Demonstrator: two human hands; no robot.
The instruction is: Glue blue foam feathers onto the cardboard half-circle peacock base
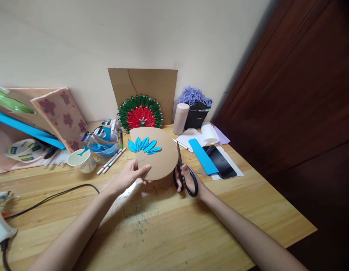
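My left hand (pixel 131 174) grips the lower left edge of a round-edged piece of brown cardboard (pixel 165 154), thumb on top and fingers underneath. Blue paper petals (pixel 144 146) fan out on the cardboard's left part, above a faint pencilled curve. In my right hand (pixel 191 178) is a pair of black-handled scissors (pixel 179 158), with my thumb and fingers in the loops. Their blades point up, right at the cardboard's right edge; whether they touch it I cannot tell.
A red and green petal fan (pixel 140 114) leans on a cardboard sheet (pixel 163 90). At left are a paper cup (pixel 82 162), several markers (pixel 110 162) and a glue gun (pixel 2 218). At right lie a blue strip (pixel 203 156) and a phone (pixel 221 162); a pink bottle (pixel 180 118) stands behind.
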